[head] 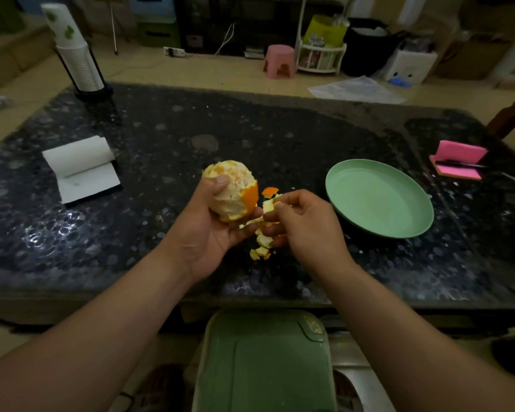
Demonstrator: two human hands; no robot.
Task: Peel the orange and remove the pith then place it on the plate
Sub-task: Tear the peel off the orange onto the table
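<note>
Orange: we see the orange (231, 188) held up just above the table (161, 138), near its middle and to the left of the plate. Most of its skin is off and pale pith covers it; a patch of rind (252, 197) still clings to its right side.
Left hand: our left hand (211, 230) cups the fruit from below, and its grip is closed round it, with the thumb pressed on the upper front.
Right hand: our right hand (304, 227) sits just beside the fruit's lower right. Its fingers are curled and its grip pinches a piece of peel (269, 206) between thumb and fingertips.
Scraps: loose peel scraps (262, 245) lie on the table under and between our two hands, and one orange bit lies just behind the right hand.
Plate: the green plate (381, 200) rests on the table to the right, close to the right hand, with nothing on it.
Left side: a white paper pad (81, 171) with a curled-over sheet lies well apart from the fruit.
Right edge: a pink notepad (458, 162) carries a dark pen (458, 165).
Far corner: a stack of cups (78, 55) stands upright at the back left.
Below: a green lid (265, 361) shows under the table's near edge.
</note>
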